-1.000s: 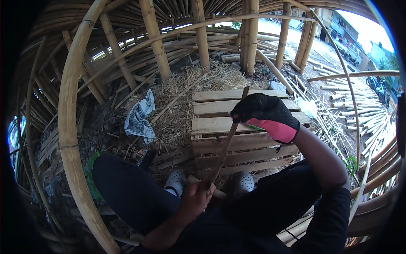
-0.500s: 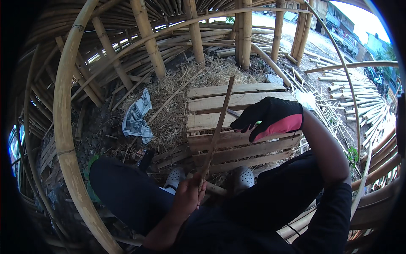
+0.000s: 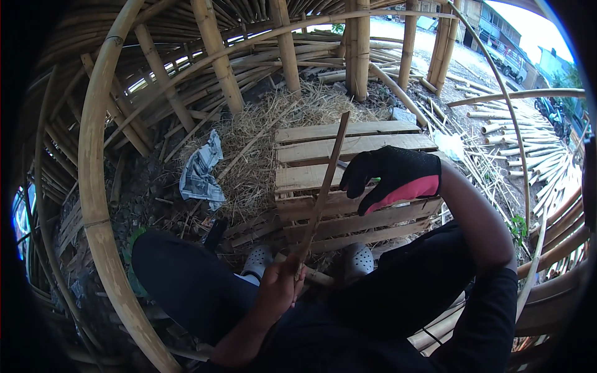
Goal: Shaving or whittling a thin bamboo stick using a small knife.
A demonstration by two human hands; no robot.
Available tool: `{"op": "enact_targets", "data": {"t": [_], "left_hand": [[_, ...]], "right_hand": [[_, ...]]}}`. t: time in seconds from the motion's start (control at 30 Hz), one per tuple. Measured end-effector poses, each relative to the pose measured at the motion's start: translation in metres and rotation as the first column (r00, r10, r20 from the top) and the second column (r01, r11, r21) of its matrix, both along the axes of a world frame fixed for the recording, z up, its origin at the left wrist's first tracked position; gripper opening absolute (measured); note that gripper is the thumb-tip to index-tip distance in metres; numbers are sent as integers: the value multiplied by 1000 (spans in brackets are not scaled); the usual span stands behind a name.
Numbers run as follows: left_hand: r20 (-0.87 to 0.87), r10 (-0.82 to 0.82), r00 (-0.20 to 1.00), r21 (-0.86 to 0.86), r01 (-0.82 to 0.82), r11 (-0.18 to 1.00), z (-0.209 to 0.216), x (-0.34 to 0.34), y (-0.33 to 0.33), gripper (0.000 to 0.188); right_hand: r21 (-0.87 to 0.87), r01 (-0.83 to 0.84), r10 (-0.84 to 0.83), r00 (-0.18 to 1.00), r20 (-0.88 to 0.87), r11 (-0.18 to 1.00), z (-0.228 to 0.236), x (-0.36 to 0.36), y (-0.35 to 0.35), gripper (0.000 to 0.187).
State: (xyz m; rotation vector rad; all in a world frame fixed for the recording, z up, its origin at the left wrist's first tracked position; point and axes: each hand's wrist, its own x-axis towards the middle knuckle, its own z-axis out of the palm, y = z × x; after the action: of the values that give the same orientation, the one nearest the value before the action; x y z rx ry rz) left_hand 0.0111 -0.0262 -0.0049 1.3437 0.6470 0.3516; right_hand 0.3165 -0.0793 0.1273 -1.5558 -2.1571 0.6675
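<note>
My bare left hand (image 3: 281, 287) is closed around the lower end of a long brown bamboo strip (image 3: 324, 188), which slants up and away from me. My right hand (image 3: 393, 177), in a black and pink glove, curls just right of the strip. From its fingers a short grey knife blade (image 3: 341, 164) juts toward the strip; a bit of green shows between thumb and fingers, and most of the knife is hidden. Beneath both stands a slatted wooden crate (image 3: 352, 147), in front of my shoes (image 3: 359, 262).
Straw (image 3: 261, 133) and a crumpled newspaper (image 3: 203, 173) lie left of the crate. A thick curved bamboo pole (image 3: 96, 180) rises close on my left. Upright bamboo posts (image 3: 357, 56) stand beyond the crate. Cut bamboo poles (image 3: 535, 146) lie at right.
My gloved right hand has shifted slightly toward me along the strip, with its thumb lower. The strip's upper end has tilted a little to the right; my left hand stays nearly in place.
</note>
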Motion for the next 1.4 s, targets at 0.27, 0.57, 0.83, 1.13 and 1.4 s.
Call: {"op": "enact_targets", "data": {"t": [0.27, 0.57, 0.83, 1.13, 1.4], "left_hand": [[-10, -2, 1000, 5, 2, 1000, 2, 1, -3, 58], [-15, 23, 1000, 14, -23, 1000, -2, -2, 0, 55], [2, 18, 1000, 6, -18, 1000, -1, -2, 0, 57], [9, 19, 1000, -12, -19, 1000, -2, -2, 1, 55], [-22, 25, 999, 15, -24, 1000, -4, -1, -1, 55]], "right_hand": [[77, -178, 177, 984, 20, 981, -19, 23, 11, 26], [-279, -147, -28, 841, -540, 949, -47, 18, 6, 71], [-453, -295, -77, 763, -641, 841, -37, 30, 8, 109], [-387, -217, -123, 717, -686, 896, -34, 31, 8, 117], [122, 114, -159, 867, 472, 986, -7, 0, 5, 77]]}}
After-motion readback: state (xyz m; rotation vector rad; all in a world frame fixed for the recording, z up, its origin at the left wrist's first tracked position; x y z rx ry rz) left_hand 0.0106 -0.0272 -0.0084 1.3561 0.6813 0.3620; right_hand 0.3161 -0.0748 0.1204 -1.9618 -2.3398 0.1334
